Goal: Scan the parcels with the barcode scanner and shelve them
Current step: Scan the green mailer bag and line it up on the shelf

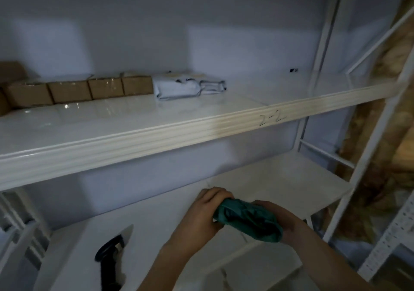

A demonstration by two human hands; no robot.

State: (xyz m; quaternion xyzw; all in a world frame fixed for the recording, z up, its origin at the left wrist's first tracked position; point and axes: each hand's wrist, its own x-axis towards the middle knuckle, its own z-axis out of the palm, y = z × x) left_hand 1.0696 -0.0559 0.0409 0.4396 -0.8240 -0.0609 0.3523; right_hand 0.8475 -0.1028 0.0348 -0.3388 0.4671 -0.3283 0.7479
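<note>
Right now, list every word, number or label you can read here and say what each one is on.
"2-2": handwritten on the front edge of the upper shelf.
Small dark mark on the back wall: too small to read.
Dark print on the white poly parcel: too blurred to read.
Cardboard boxes, green parcel gripped by both hands, and barcode scanner: no readable text.

Lower centre of the frame: left hand (202,214) and right hand (289,222) gripping a crumpled green soft parcel (248,220) between them. Lower left: black barcode scanner (111,257) lying on the lower shelf (156,212). Upper left, on the shelf marked "2-2" (201,131): brown boxes (69,91) in a row, beside what is possibly a white mailer bag (186,88).
</note>
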